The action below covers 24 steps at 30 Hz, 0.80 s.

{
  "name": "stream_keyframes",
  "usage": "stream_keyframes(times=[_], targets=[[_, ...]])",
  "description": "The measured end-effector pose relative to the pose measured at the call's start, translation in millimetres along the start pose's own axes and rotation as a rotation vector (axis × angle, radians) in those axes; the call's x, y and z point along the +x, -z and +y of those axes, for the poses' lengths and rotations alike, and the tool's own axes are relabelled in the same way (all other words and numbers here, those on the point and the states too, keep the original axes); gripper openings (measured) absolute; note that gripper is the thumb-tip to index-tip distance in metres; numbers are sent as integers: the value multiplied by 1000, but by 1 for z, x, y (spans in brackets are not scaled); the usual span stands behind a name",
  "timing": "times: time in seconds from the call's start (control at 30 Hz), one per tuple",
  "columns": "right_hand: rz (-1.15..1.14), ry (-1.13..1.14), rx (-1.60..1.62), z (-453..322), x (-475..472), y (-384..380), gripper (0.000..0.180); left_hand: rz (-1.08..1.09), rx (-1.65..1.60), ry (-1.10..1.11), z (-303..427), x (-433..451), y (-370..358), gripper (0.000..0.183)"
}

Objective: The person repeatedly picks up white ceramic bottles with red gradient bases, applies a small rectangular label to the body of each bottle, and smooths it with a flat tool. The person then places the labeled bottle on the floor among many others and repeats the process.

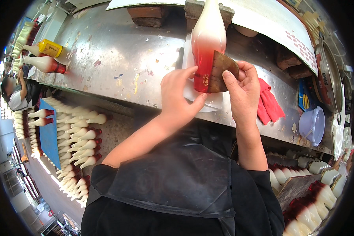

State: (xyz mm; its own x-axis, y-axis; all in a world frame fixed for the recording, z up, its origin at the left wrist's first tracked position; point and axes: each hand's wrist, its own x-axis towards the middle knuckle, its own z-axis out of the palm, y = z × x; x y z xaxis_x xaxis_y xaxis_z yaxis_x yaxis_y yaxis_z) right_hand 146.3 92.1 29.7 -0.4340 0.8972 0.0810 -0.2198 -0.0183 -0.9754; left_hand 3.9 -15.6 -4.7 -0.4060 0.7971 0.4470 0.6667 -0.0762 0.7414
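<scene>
A glossy bottle [209, 38], cream at the neck and fading to clear red at the base, lies with its base towards me. Gold characters run along its red part. My left hand [178, 93] steadies the base end, its fingertips at the left side and its thumb by the bottom edge. Between the thumb and fingers of my right hand [244, 88] is a thin brown half-round scraper [224, 77], its straight edge laid along the bottle beside the characters. White paper [214, 102] lies beneath the base. The bottle's neck end runs out of view over a block [191, 11].
A red cloth [270, 104] lies right of my hand, with a lilac bucket [312, 126] and yellow-handled scissors [305, 101] beyond. Two bottles and a yellow container [50, 48] occupy the metal table's [106, 62] left end. Bottles [85, 144] crowd the left floor. Another person [17, 96] is far left.
</scene>
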Motion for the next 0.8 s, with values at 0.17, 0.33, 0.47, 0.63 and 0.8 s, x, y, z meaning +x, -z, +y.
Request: stream_keyframes(times=[0.17,0.33,0.47,0.63,0.8], targets=[[4,-10,-18,-1,-1,-1,30,-11,21,8,1,1,1,66],[6,-21,-3,-2,-2,-2,30,-11,31,7,1,1,2,66],[11,-26,-1,-1,-2,-1,32,-4,31,0,2,1,2,65],[70,-160,84,-6,0,1,21,-26,-73,91,1,8,6,60],[-123,-344,-54,-13,13,19,19,41,-191,128,-3,14,0,54]])
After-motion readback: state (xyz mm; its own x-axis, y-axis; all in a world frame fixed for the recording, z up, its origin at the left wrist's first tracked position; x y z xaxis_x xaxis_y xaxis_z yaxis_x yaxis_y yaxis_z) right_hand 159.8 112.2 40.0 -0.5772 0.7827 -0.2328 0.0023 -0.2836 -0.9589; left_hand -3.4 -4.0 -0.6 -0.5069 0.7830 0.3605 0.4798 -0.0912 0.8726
